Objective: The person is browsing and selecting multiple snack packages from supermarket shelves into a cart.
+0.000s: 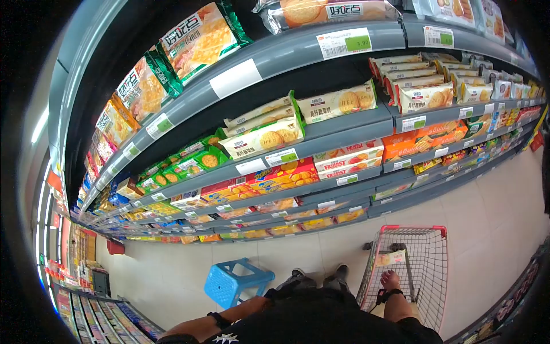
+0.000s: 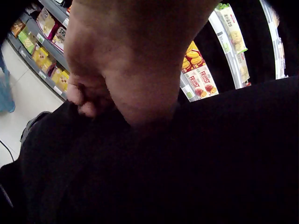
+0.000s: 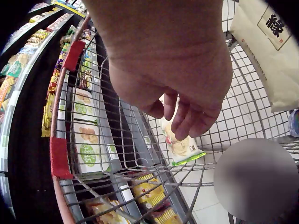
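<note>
My right hand [image 1: 390, 280] hangs inside the wire shopping cart [image 1: 431, 269], its fingers loosely curled and holding nothing. Just past the fingertips is a pale packet of biscuits [image 1: 391, 258] with a green edge. In the right wrist view the hand [image 3: 173, 79] covers the top of that packet [image 3: 182, 148], which shows below the fingers against the wire mesh. My left hand [image 1: 256, 308] is low at my side, close to the dark clothing. The left wrist view shows this hand [image 2: 126, 60] with fingers loosely bent and no item visible in them; part of it is hidden.
Shelves [image 1: 344, 123] of packaged biscuits curve across the front. A blue plastic stool [image 1: 229, 285] stands on the floor left of my feet. A brown paper bag [image 3: 266, 60] with printed characters sits in the cart. Another shelf row [image 1: 103, 321] is behind on the left.
</note>
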`<state>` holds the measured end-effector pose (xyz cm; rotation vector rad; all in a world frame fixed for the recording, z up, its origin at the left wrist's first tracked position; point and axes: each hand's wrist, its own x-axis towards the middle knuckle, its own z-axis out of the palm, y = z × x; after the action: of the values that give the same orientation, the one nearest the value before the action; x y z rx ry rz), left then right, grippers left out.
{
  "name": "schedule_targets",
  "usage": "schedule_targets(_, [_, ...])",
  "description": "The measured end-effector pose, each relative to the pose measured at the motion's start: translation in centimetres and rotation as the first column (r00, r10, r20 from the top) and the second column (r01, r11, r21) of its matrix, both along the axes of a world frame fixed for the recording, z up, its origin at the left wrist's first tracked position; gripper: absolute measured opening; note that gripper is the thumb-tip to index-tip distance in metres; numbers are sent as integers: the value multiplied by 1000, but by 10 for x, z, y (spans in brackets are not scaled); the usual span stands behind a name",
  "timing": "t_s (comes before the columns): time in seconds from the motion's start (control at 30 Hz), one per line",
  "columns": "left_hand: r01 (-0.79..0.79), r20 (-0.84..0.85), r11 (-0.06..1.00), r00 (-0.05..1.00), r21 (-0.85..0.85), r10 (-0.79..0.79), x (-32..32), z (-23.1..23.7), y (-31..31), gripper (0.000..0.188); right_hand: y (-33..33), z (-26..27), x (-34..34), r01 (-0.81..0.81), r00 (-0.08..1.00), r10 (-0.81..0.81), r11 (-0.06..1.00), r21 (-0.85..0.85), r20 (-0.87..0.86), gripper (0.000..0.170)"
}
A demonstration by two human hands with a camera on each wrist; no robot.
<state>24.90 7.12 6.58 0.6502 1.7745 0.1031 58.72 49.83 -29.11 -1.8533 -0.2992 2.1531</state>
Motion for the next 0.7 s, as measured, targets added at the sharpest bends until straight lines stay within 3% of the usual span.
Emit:
schedule_targets(0.03, [-1,-3,1000,1000,4,1,2,3,-1,28,0,0,-1,-6,1000,6,1000,-14,3,28])
schedule_targets(0.1, [-214,112,945,975,249,191,8,16,-11,34,-1,0,-2,-34,999,35,999,-34,34,21])
schedule_targets(0.13, [-215,109,944,975,250,194,18,-35,-38,34,1,-5,0,-37,999,38,999,-34,32,21])
schedule_targets(0.17, [-128,148,957,985,262,91,16,-77,-85,34,4,-17,3,-89,996,90,995,-46,12,21])
schedule_targets(0.2, [-37,184,960,983,276,-15,-18,-100,-87,35,3,-23,4,-139,990,139,989,-59,-9,21])
schedule_targets(0.23, [-34,181,961,983,274,-17,-18,-133,-110,35,3,-20,1,-137,991,136,989,-60,-12,21])
schedule_targets(0.3, [43,-79,854,997,518,-2,-19,-173,-135,37,9,-4,-7,-171,984,171,985,7,59,20])
schedule_targets(0.37, [70,-35,864,998,498,-61,-26,-133,-101,36,14,12,-14,-177,983,175,983,42,49,20])
schedule_targets(0.47, [129,120,884,972,448,-203,-38,-23,-31,33,28,48,-28,-187,980,175,974,132,94,21])
schedule_targets(0.5, [151,176,890,953,430,-248,-30,15,5,33,32,59,-28,-225,974,209,942,250,88,21])
schedule_targets(0.53, [155,188,885,947,439,-259,-28,9,8,33,37,71,-30,-260,966,245,894,364,88,20])
schedule_targets(0.6, [2,371,909,913,417,-172,-29,-4,15,33,45,97,-37,-353,936,296,791,500,193,18])
schedule_targets(0.7, [1,295,872,941,490,-167,-26,12,38,28,58,169,-60,-420,897,390,596,684,211,14])
